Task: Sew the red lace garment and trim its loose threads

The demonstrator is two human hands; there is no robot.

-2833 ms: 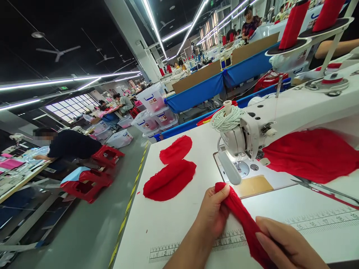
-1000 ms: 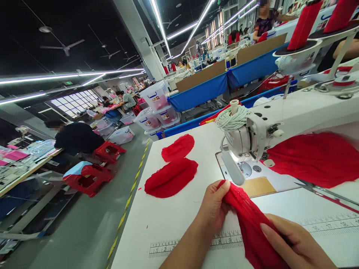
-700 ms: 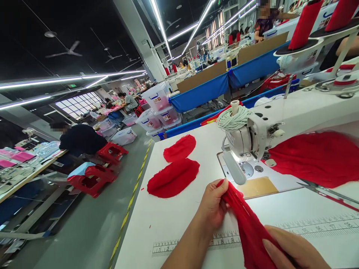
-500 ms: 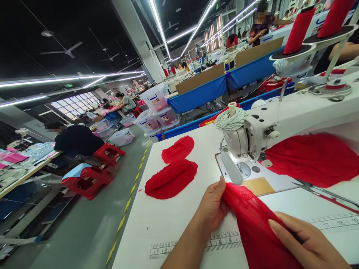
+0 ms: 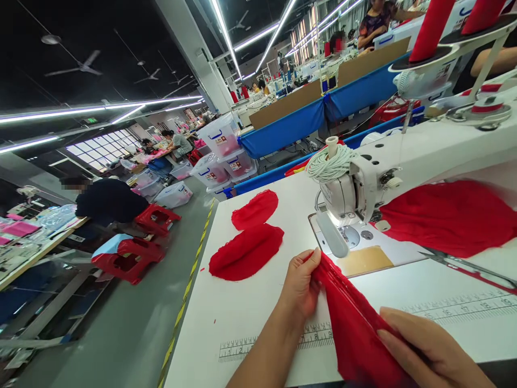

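A piece of red fabric [image 5: 355,323] is stretched slantwise between my hands, its upper edge drawn into a narrow fold. My left hand [image 5: 302,283] pinches its far corner between thumb and fingers, just before the sewing machine [image 5: 343,199]. Lower right, my right hand [image 5: 420,345] grips the same edge nearer to me; some of its fingers are hidden behind the cloth. The lower part of the fabric hangs toward the table's front edge. The machine's needle area lies just beyond my left hand, with the cloth apart from it.
Two red fabric pieces [image 5: 246,250] lie left on the white table [image 5: 258,307]. More red cloth [image 5: 448,218] and scissors [image 5: 464,267] lie at right. Red thread cones [image 5: 432,32] stand above the machine. Beyond the aisle are red stools [image 5: 125,258], plastic bins [image 5: 218,140] and seated people.
The fabric between my hands is pulled straighter, and its lacy upper edge is now folded into a narrow strip. My left hand shifts slightly left. The camera view has shifted a little.
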